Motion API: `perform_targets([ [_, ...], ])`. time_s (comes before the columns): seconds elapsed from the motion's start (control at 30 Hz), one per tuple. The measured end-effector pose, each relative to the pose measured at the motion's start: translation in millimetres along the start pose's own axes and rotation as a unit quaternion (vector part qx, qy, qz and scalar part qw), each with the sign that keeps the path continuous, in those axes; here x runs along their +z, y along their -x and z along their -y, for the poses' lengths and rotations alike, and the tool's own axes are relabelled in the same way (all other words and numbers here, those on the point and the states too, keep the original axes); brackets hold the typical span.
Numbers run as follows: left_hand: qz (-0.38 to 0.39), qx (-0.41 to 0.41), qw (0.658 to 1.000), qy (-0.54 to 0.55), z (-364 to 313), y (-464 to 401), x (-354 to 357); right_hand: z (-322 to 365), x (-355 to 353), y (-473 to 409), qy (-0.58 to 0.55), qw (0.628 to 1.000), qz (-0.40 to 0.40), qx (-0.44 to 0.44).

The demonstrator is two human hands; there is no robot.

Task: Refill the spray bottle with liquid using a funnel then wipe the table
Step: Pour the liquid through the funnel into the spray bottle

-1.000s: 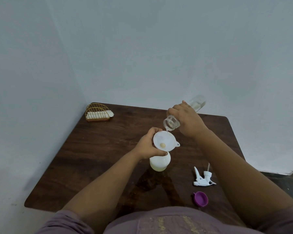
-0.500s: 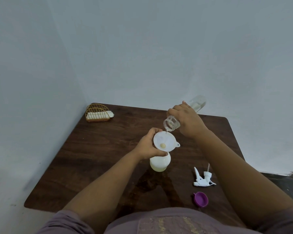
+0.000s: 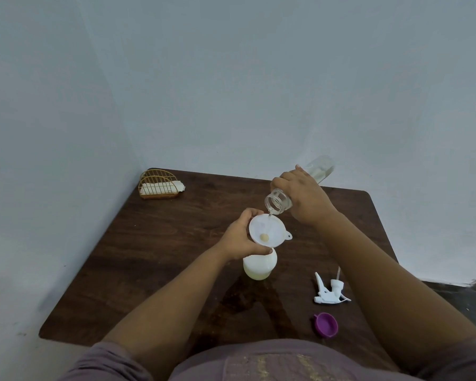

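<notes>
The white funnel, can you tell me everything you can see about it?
The funnel looks like white plastic, with a wide round bowl and a small tab with a hole on its right edge. It sits upright in the neck of the white spray bottle. The left hand grips it around the rim. A thin stream falls into it from the clear bottle tilted above. Its spout is hidden.

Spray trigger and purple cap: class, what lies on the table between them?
Nothing: in the head view only bare dark wood separates the spray trigger from the purple cap.
</notes>
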State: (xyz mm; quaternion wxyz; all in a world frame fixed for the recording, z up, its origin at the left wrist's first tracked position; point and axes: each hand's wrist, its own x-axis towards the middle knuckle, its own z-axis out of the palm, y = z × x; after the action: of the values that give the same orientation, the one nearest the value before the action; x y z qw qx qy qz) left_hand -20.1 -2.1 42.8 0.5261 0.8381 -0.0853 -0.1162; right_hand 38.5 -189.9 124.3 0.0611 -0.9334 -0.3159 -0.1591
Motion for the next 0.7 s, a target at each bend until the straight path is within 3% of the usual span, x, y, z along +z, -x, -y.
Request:
perform_targets([
  [0.7, -0.002, -0.001, 1.0, -0.002, -3.5, 1.4, -0.2, -1.8, -2.1, -0.6, -0.002, 1.0, 0.004, -0.007],
])
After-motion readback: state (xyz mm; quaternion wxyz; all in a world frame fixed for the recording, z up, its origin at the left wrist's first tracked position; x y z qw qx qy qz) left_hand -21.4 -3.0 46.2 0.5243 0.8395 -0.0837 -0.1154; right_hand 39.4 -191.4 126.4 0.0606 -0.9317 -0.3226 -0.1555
